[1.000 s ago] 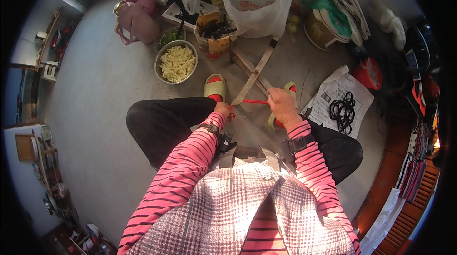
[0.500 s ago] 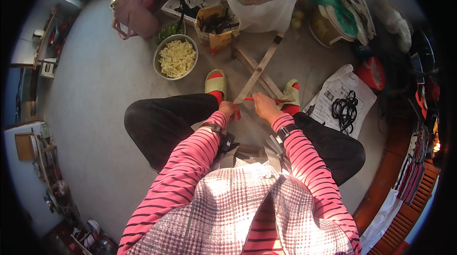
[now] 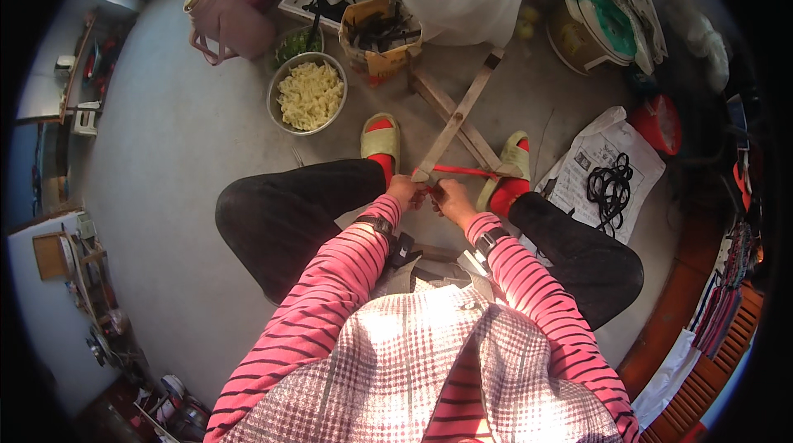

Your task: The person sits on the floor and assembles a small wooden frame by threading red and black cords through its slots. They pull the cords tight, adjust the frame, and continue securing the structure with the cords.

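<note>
An X-shaped wooden frame (image 3: 472,97) stands on the floor between my feet. A red strip (image 3: 464,170) runs across its near ends, from the left leg to the right one. At the near left end of the frame, my left hand (image 3: 405,192) is closed on the red strip. My right hand (image 3: 451,199) is just to its right, fingers pinched together around part of the same strip. The two hands are close together, and the exact grip of the fingertips is too small to make out.
Beyond my left foot are a metal bowl of pale chopped food (image 3: 273,108) and a box of dark strips (image 3: 382,63). A white plastic bag (image 3: 462,17) sits behind the frame. Right of my foot, a black cord coil (image 3: 610,195) lies on a printed sheet (image 3: 570,195). Pink thermos flasks (image 3: 239,26) stand far left.
My right hand has moved down and left, away from the frame's right leg and closer to my left hand. The red strip across the frame now shows more clearly.
</note>
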`<state>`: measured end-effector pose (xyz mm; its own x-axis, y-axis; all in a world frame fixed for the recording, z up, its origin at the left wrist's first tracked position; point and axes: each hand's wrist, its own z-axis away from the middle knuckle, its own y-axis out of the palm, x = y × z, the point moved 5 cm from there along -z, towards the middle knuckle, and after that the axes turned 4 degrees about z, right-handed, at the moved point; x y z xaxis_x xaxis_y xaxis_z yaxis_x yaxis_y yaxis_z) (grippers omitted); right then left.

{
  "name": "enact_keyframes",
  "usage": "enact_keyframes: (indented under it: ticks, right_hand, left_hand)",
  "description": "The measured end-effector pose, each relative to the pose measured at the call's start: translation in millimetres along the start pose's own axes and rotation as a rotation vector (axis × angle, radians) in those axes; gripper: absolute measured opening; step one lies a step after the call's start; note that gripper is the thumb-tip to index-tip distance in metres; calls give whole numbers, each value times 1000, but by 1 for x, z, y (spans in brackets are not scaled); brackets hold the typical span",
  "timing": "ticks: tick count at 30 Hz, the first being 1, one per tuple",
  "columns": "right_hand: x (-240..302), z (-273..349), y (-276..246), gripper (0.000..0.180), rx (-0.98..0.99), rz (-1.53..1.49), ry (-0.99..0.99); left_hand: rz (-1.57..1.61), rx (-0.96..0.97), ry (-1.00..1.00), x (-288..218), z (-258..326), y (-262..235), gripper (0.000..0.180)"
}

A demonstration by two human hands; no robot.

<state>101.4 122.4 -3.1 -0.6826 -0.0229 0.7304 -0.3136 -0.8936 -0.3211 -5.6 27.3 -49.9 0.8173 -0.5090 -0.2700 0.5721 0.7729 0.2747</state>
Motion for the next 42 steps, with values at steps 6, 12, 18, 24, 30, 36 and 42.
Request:
enact_keyframes:
  ticks: [6, 12, 18, 24, 30, 36, 42]
  right_hand:
    - [-5, -15, -4, 13, -111, -180, -27]
    - [5, -20, -13, 13, -171, -216, -6]
    - [14, -20, -18, 13, -229, -213, 71]
    - [7, -27, -16, 12, -278, -91, 51]
    - [8, -24, -17, 16, -316, -238, 28]
    - [10, -21, -23, 14, -388, -226, -49]
    - [30, -6, -32, 13, -582, 246, -333]
  left_hand:
    - [24, 33, -4, 0, -2, 0, 4]
    - [-157, -134, 172, -3, -19, -20, 12]
    - [-734, -234, 822, -26, -9, -16, 37]
    - [-1011, -352, 910, -37, 23, 0, 45]
    - [-1120, -337, 1003, -43, 31, 5, 39]
    - [-1112, -348, 1046, -42, 33, 5, 37]
    - [-1114, -355, 1000, -42, 32, 5, 36]
